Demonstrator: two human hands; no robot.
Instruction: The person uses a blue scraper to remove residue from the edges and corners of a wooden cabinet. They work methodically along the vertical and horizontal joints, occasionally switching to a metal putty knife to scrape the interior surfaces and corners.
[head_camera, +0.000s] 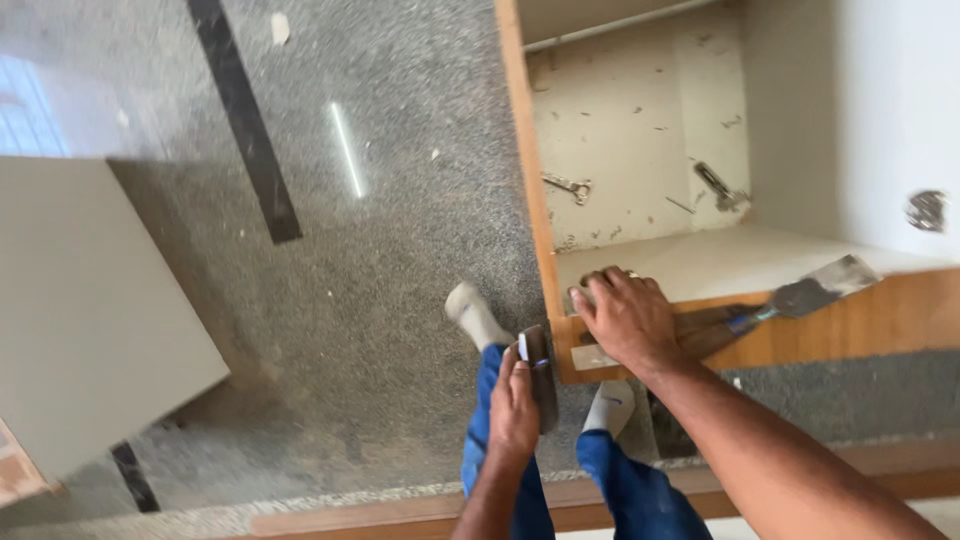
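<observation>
Fingers of the left hand (514, 405) are closed round a small dark block (540, 375) with a pale strip at its top end, held upright above the speckled grey floor (380, 300). At two o'clock from it, the right hand (628, 318) lies flat, fingers spread, on the corner of a wooden cabinet frame (880, 320) (it grips nothing). Just at three o'clock of that hand a putty knife (800, 296) rests on the frame's edge, blade pointing away. Inside the cabinet, at twelve o'clock, a small spanner (570, 186) and a metal hinge (718, 186) lie on the dusty white panel (630, 120). Two feet in pale socks (476, 316) stand below the hands. A grey board (90, 310) lies at nine o'clock.
</observation>
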